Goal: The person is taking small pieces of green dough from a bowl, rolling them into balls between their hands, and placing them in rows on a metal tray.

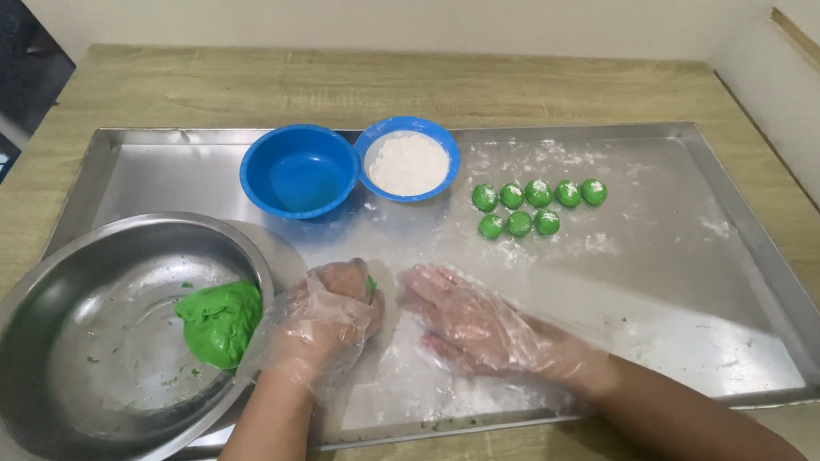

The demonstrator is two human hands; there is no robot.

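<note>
Green dough is the working material on my steel tray (758,268), which serves as the reference for all positions below.

1. Left hand (332,311): gloved in thin clear plastic, positioned at the tray's near centre. The fingers are curled closed around a small green dough piece (372,284); only a sliver of the piece shows at the thumb side.
2. Right hand (466,323): also gloved, just beside the left hand on the tray's floured floor. It lies flat with fingers extended and spread, palm turned toward the left hand. It holds nothing.
3. Dough lump (220,322): bulk green mass resting inside the steel mixing bowl (49,305), against the bowl's right wall. The bowl sits over the tray's near left corner.
4. Dough balls (538,205): eight finished balls in two rows, five behind and three in front, at the tray's far centre-right, dusted white.
5. Empty blue bowl (300,169) and flour bowl (408,158): touching side by side at the tray's far edge, left of the balls.

Loose flour covers the tray floor around both hands.
</note>
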